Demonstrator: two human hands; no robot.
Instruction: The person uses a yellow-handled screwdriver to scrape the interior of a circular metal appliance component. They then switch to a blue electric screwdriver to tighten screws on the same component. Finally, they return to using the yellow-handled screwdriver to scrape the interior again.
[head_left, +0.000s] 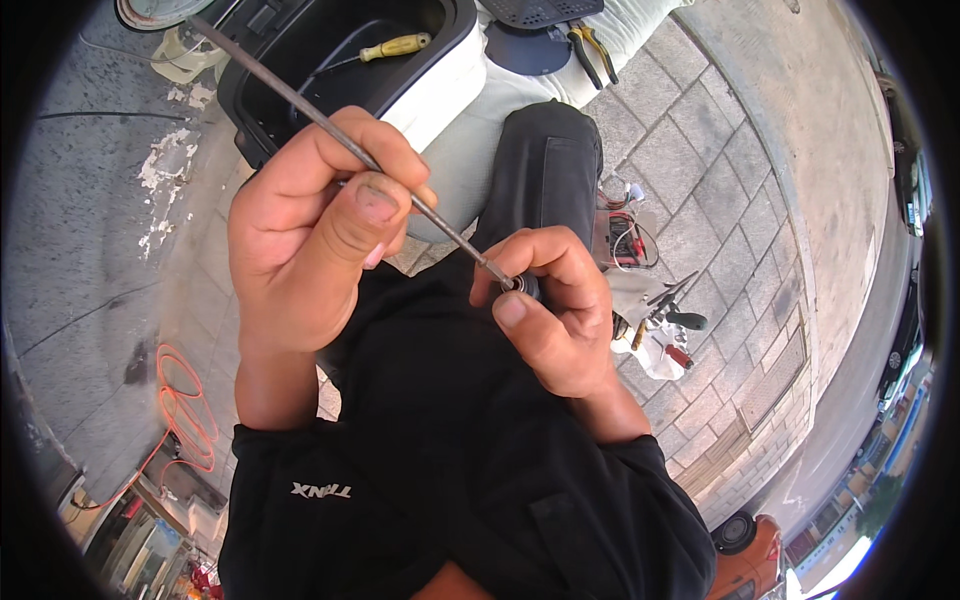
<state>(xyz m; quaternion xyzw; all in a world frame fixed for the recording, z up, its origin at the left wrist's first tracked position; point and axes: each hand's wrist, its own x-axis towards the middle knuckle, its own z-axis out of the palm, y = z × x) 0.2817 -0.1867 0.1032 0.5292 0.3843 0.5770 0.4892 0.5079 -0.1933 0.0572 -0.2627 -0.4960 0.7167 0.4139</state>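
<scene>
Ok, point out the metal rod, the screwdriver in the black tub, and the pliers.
Metal rod (348, 143): head view, middle of its shaft.
Screwdriver (392, 47): head view, on its yellow handle.
Pliers (602, 53): head view, on the right handle.

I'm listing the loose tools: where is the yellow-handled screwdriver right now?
In the head view, the yellow-handled screwdriver lies inside the black tub at the upper left, beyond the left hand, which holds a metal rod.

I record a black top (430, 430) with pale slanted lettering (321, 491) on the chest and a stitched panel outline opposite. Its black sleeves (640, 470) leave the forearms bare. I find the trouser leg (530, 160) dark, with a rectangular stitched patch. The left hand (325, 220) is ungloved; its thumbnail (376, 203) appears grimy.
</scene>
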